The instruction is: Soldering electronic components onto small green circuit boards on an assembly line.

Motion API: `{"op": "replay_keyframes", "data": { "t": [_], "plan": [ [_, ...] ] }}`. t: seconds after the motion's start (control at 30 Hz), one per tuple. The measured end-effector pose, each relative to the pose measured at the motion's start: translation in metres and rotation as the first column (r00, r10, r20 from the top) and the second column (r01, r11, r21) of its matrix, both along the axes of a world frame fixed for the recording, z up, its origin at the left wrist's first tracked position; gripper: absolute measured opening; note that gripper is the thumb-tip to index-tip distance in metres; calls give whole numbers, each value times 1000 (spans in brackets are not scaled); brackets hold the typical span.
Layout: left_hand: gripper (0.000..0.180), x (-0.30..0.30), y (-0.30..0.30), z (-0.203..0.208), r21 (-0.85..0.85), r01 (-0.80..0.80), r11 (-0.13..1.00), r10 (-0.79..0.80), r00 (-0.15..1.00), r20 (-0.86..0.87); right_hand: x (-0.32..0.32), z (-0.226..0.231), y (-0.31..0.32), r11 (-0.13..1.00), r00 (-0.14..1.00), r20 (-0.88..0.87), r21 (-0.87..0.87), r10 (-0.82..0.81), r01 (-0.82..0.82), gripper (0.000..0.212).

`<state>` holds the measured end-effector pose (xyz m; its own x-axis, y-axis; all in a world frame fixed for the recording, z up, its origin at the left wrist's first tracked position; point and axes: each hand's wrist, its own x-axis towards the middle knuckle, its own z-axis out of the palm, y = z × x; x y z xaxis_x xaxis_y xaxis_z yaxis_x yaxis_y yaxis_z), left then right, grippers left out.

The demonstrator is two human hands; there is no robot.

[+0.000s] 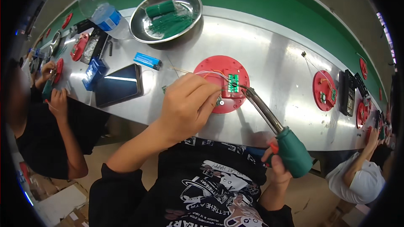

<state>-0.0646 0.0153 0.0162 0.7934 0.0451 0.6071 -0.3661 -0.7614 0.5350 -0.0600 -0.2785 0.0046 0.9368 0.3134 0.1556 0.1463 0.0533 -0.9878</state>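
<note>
a steel bench stretches beyond both hands. a green-handled soldering iron slants up and leftward from the right hand, which curls round its grip. the red disc lies just past the left hand, whose thumb and forefinger press together; what they pinch i can't tell. right of those fingertips, on the disc, sits the green circuit board, the iron's tip at its edge. better to keep that pinch steady and the tip's touch light.

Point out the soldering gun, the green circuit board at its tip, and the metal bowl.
Soldering gun (293, 151): head view, green housing.
Green circuit board (233, 83): head view, middle of face.
Metal bowl (139, 24): head view, bare inner wall.
</note>
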Motion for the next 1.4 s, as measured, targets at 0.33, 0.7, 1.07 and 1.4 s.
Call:
{"op": "replay_keyframes", "data": {
  "t": [0.33, 0.7, 1.07, 1.4],
  "plan": [
    [13, 6, -13, -11, 165, -85, 983, 77, 996, 53, -3, -12, -2, 979, 998, 68, -203, 0, 14, 19],
    [17, 3, -8, -11, 2, -60, 998, 60, 998, 29, 0, -10, 5, 992, 999, 31, -129, -9, 13, 29],
    [14, 2, -7, -10, 2, -69, 998, 69, 998, 7, 3, -9, 5, 995, 1000, -19, -104, 5, -7, 39],
    [14, 2, -6, -11, 4, -66, 998, 66, 998, 3, 5, 3, 3, 987, 996, -85, -160, 0, -13, 42]
  ]
}}
